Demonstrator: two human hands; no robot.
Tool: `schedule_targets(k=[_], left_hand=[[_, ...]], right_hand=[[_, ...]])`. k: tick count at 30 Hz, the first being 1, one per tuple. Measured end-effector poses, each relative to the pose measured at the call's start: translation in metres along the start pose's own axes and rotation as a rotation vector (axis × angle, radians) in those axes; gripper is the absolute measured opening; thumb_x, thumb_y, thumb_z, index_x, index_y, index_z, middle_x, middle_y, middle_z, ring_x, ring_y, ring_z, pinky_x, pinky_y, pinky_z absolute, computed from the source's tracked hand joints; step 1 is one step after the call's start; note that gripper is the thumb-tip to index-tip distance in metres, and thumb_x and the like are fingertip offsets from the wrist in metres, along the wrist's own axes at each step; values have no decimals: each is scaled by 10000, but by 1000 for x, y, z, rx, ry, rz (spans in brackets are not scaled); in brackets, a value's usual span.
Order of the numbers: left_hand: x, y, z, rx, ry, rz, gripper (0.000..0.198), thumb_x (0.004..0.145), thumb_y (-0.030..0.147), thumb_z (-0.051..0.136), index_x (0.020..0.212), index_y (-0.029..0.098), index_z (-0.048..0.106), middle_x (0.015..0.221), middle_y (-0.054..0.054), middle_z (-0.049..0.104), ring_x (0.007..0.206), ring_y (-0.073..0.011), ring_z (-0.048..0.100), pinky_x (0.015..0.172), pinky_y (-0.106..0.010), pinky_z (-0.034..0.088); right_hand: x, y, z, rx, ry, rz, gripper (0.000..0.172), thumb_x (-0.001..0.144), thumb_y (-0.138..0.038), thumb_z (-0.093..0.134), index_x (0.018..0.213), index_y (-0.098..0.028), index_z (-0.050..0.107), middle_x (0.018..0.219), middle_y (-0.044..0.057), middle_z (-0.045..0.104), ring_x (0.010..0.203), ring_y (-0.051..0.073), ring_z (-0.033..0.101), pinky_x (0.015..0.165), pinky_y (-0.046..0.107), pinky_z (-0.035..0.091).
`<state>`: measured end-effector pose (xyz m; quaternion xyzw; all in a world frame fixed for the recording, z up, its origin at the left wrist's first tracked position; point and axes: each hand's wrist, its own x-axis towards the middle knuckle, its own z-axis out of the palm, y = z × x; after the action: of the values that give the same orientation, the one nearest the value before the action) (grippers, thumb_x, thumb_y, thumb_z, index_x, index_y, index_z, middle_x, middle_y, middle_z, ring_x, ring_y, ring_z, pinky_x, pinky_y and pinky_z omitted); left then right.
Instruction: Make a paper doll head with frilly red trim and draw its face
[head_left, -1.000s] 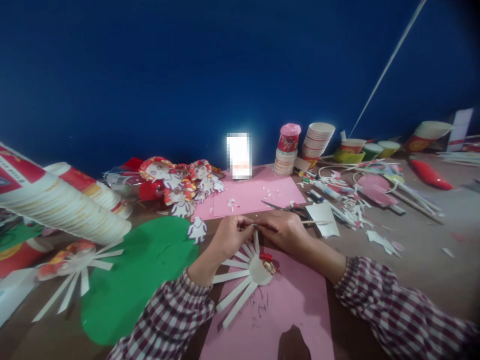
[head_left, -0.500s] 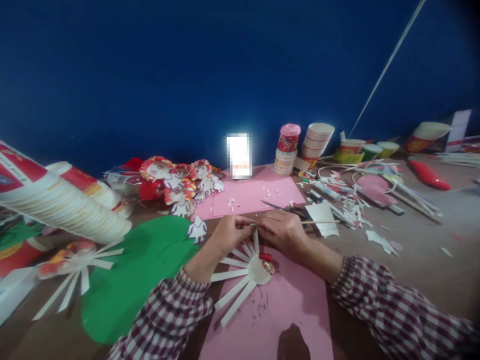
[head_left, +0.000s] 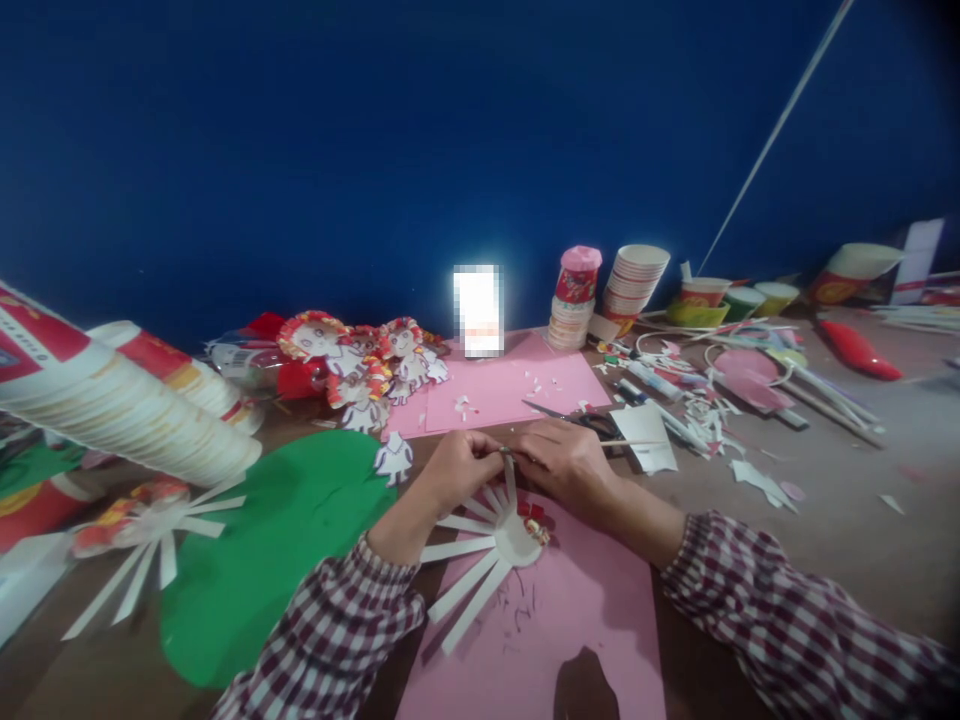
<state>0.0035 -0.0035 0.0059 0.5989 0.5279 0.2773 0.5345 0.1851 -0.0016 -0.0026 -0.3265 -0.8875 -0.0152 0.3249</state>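
Paper, a pink flat sheet (head_left: 525, 660), is lying nearest on the brown table (head_left: 847, 520), in the middle. At its far left part, a white paper disc with a fringe of long strips (head_left: 517, 540) is resting on the near side of both hands. Most strips are fanning out to the left and near left; small red and yellow patterned curls (head_left: 536, 517) are sitting at the disc's right edge. One straight white strip (head_left: 511, 483) is pointing far, its long axis running near to far with a slight lean left. Its far end is disappearing at the meeting fingertips, so neither hand is clearly nearer. From the left, the left hand (head_left: 454, 475) is pinching that end between thumb and finger. From the right, the right hand (head_left: 566, 462) is curling closed, its fingertips meeting the same end; it seems to be grasping a thin pale wooden stick (head_left: 630, 443), which is pointing right, across the strip's axis. How the end is meeting the stick is hidden. Just beyond the right hand, black-handled scissors (head_left: 592, 424) are lying partly covered, near a second pink sheet (head_left: 510, 390).
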Motion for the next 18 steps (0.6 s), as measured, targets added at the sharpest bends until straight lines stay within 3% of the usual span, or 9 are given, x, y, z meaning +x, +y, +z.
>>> schedule_targets(k=[5,9,18], left_hand=[[-1,3,-1,3,13,44,287,754,349,556,578,125,591,495,19,536,440,-75,456,437,-180,345],[0,1,-3,34,-38,70,347,782,430,547,633,126,623,530,-4,578,449,-84,482,449,-187,365],[-4,8,-1,342,80,225,319,843,343,462,706,127,652,600,-19,617,547,-113,527,512,-197,344]], right_hand=[[-2,1,2,-13,12,-14,196,910,-218,451,791,-189,605,727,39,625,772,150,587,747,281,471],[-2,0,1,-19,6,-28,191,905,-206,460,796,-184,615,730,41,630,773,149,591,749,286,480],[-2,3,3,25,7,51,192,906,-240,478,902,-177,660,834,63,668,812,159,609,748,288,492]])
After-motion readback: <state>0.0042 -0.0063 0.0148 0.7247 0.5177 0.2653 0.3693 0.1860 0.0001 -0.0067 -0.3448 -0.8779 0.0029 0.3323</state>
